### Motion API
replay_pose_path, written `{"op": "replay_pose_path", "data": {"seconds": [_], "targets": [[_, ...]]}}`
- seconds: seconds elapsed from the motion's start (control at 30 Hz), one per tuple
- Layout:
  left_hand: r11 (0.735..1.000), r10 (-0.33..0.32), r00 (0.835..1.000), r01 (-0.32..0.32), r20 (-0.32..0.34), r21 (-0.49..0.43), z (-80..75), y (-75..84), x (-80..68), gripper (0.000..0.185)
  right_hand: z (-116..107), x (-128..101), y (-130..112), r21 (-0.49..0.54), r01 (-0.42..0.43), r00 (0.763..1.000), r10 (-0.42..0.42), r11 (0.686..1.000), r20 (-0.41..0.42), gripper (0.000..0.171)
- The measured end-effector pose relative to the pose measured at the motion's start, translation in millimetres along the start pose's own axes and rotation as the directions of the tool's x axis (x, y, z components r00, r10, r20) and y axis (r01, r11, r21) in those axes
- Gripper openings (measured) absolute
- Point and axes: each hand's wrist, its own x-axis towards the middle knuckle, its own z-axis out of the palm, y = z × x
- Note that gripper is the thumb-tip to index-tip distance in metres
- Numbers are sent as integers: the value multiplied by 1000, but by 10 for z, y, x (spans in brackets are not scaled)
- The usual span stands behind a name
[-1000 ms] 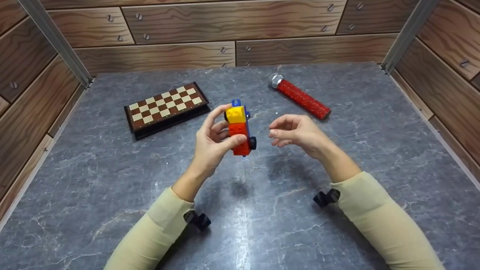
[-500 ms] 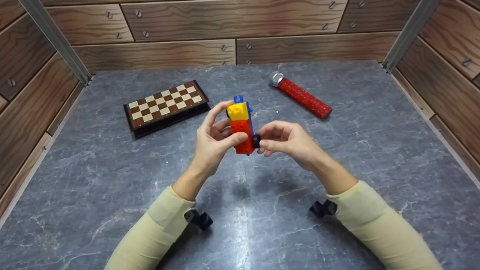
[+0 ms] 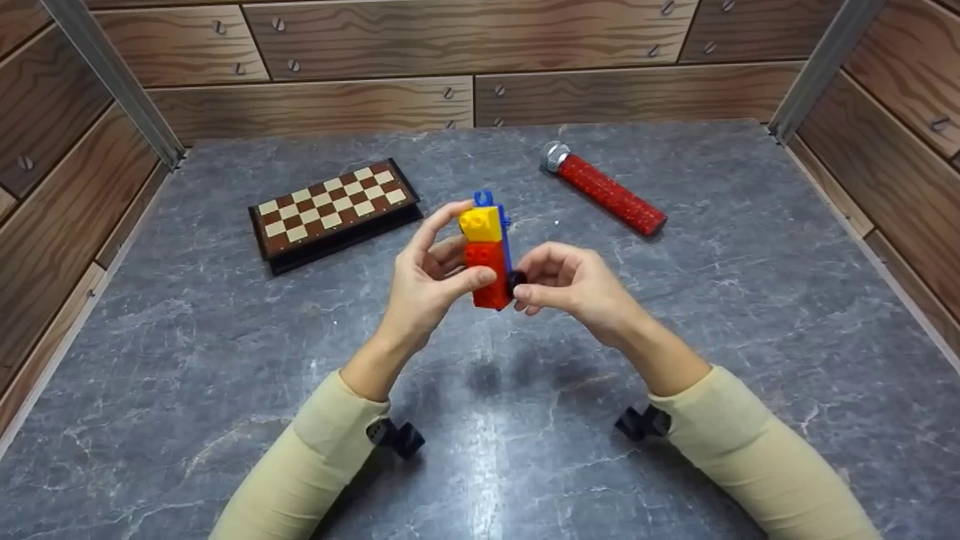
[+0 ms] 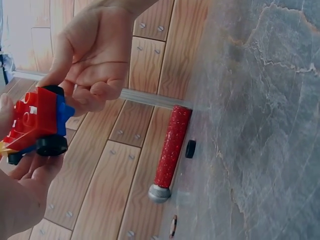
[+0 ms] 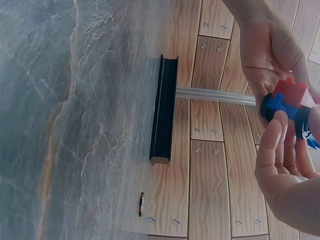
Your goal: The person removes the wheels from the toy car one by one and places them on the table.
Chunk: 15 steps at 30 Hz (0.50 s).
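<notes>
Head view shows that our right hand, which was apart and loose a second ago, has come to the toy car and now pinches its black wheel between thumb and fingertip. We judge the wheel is now being worked. Our left hand grips the brick body upright above the table, thumb on the red brick, index finger at the yellow top.

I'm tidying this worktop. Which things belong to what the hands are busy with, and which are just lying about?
In use:
- red, yellow and blue plastic brick toy car, held in the left hand
- its black wheel, pinched by the right hand

Lying about:
- folded brown-and-cream chessboard case
- red glitter toy microphone
</notes>
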Motion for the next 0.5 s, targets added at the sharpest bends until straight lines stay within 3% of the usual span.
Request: {"op": "replay_pose_path", "data": {"seconds": [0.5], "targets": [[998, -28, 994, 22, 105, 62, 9, 73, 5, 76, 19, -21, 30, -26, 32, 999, -32, 999, -29, 21]]}}
